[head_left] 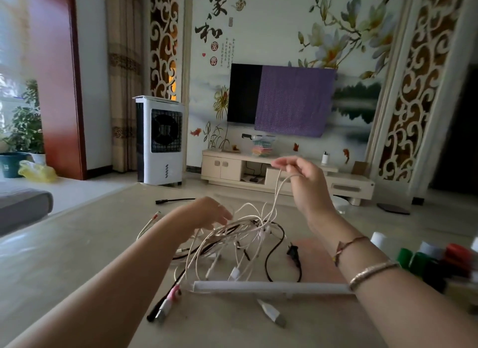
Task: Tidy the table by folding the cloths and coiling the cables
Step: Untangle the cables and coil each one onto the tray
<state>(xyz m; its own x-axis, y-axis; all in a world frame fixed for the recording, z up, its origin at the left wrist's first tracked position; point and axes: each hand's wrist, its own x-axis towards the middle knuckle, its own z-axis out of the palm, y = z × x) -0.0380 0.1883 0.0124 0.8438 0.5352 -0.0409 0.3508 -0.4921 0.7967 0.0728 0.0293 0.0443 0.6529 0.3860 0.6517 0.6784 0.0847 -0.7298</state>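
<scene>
Two big black signs on the wall (258,24) read 家 (218,2) and 和 (208,32); the small writing beside them is too tiny to read. Many thin white cables (243,233) lie in a messy tangle on the table (77,244), mixed with a black cable (274,254) that has a plug. My right hand (302,182) is up high and pinches one white cable (278,189). My left hand (209,213) reaches into the tangle, fingers loosely bent and blurry, so I cannot tell if it grips.

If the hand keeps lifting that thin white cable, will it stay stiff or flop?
Probably flop: the thin white cable droops from the right hand. It looks light, pinched by fingertips alone. It may drag the tangled pile of cables along, since it runs into it.
</scene>
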